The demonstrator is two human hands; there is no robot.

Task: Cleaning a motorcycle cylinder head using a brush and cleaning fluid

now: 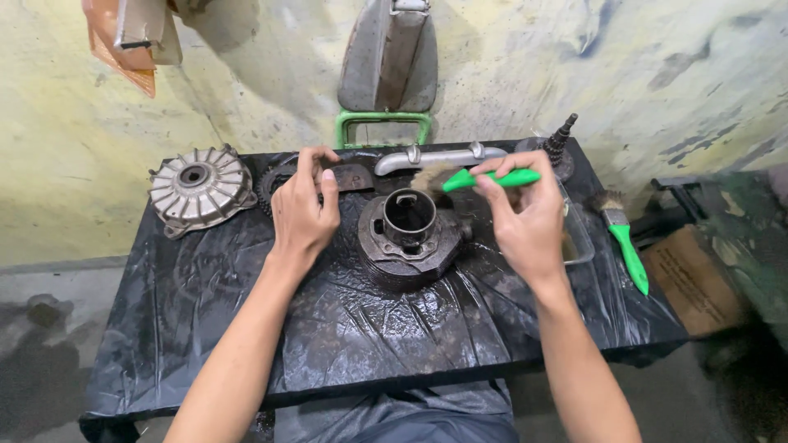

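Note:
A dark, greasy engine cylinder [408,239] with an open round bore stands in the middle of a table covered in black plastic sheet [345,328]. My right hand [529,221] grips a green-handled paintbrush [480,179], its bristles [427,178] just behind the cylinder's top rim. My left hand [304,209] hovers left of the cylinder with fingers bent, touching a dark flat metal part [355,177] at the back of the table.
A finned silver hub cover [199,190] lies at back left beside a sprocket [275,180]. A silver curved pipe [439,157] and a threaded shaft [560,141] sit at the back. A second green brush [624,242] lies at right beside a clear tray [579,238]. A cardboard box [689,283] stands on the floor.

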